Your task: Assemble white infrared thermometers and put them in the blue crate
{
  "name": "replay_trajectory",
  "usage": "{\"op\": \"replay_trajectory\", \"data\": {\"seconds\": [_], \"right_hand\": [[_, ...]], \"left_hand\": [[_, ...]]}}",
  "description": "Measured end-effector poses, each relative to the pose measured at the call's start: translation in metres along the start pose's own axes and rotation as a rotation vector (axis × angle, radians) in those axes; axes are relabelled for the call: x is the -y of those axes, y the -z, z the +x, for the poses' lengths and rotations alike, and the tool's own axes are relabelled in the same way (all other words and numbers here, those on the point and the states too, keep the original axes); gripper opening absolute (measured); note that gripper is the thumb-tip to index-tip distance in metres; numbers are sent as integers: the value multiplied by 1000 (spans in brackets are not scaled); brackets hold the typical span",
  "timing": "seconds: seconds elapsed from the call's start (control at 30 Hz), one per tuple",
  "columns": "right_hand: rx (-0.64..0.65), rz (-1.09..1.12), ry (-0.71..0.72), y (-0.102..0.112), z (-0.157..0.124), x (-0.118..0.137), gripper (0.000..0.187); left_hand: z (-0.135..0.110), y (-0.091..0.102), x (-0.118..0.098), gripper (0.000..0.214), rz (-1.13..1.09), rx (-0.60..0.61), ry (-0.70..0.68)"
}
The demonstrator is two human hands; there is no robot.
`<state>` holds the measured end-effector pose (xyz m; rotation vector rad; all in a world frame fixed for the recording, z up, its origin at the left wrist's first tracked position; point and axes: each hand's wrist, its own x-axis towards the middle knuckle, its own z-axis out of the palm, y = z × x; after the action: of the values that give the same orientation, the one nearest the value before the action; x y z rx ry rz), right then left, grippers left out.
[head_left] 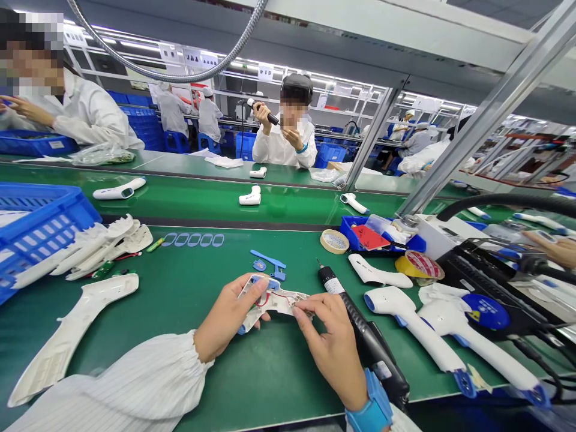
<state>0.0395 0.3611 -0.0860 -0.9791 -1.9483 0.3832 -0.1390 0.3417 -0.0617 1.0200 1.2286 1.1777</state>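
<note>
My left hand point(227, 318) grips the left end of an open white thermometer half-shell point(274, 300), thumb on its top edge near a blue part. Red wires run inside the shell. My right hand point(330, 345) pinches the shell's right end with its fingertips; a blue wrist strap point(371, 408) sits on that wrist. A black electric screwdriver point(360, 330) lies on the green mat just right of my right hand. Small blue plastic parts point(270, 264) lie on the mat just beyond the shell.
Empty white shells point(103, 243) pile beside a blue basket point(38, 231) at left; one long shell point(74, 327) lies nearer. Assembled white thermometers point(418, 327) lie at right, with tape rolls point(334, 241), a blue parts tray point(380, 235) and cables. People work across the conveyor point(202, 201).
</note>
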Motion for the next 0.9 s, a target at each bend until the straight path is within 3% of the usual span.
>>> {"op": "replay_trajectory", "data": {"seconds": [0.23, 0.37, 0.43, 0.63, 0.9], "right_hand": [[26, -23, -29, 1, 1, -1, 7], [48, -42, -150, 4, 6, -7, 9], [75, 16, -214, 7, 9, -9, 16], [322, 341, -381, 13, 14, -2, 29], [282, 452, -466, 2, 14, -1, 28]], "left_hand": [[-1, -1, 0, 45, 22, -4, 0], [-1, -1, 0, 47, 51, -4, 12], [-1, -1, 0, 45, 42, -5, 30], [0, -2, 0, 41, -14, 10, 63], [0, -2, 2, 41, 9, 49, 40]]}}
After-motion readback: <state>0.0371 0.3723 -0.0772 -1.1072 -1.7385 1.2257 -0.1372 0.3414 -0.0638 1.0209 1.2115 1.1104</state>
